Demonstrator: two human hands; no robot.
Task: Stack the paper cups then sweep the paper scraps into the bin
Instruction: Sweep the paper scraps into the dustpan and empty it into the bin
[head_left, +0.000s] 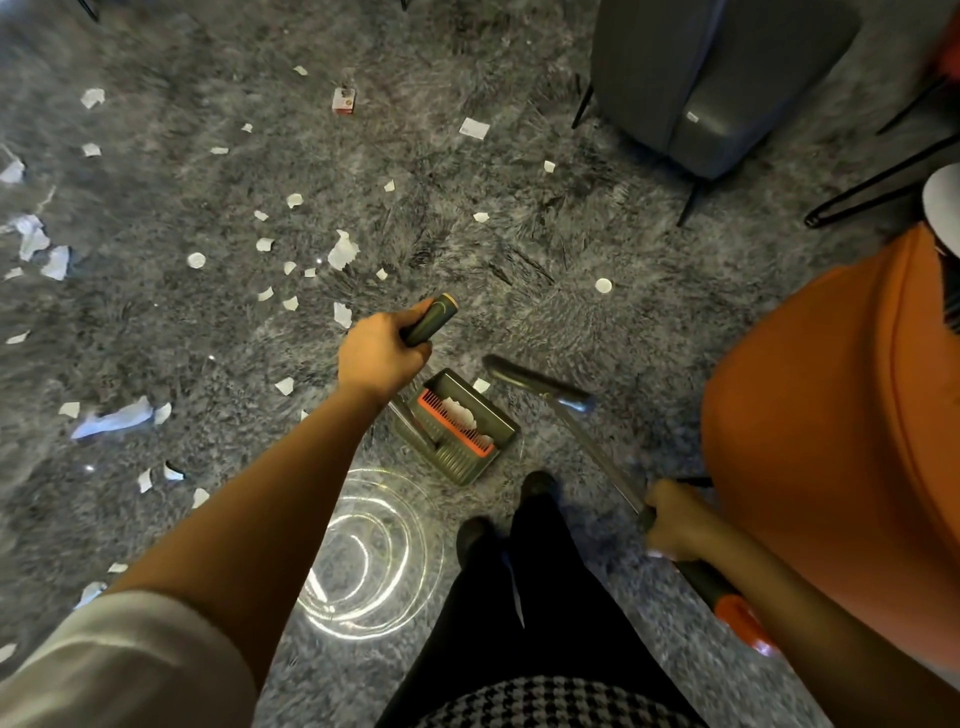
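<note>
The left hand (382, 358) gripped the upright handle (431, 321) of the dustpan (457, 462), apparently to keep its mouth flat on the carpet (571, 156) just ahead of the feet. The right hand (675, 525) was closed round the broom (540, 383) shaft, its head resting just right of the pan, likely poised to push paper in. One scrap already lay inside; most scraps (343, 250) were strewn left and far. A clear round vessel (363, 618), possibly the bin, stood near.
</note>
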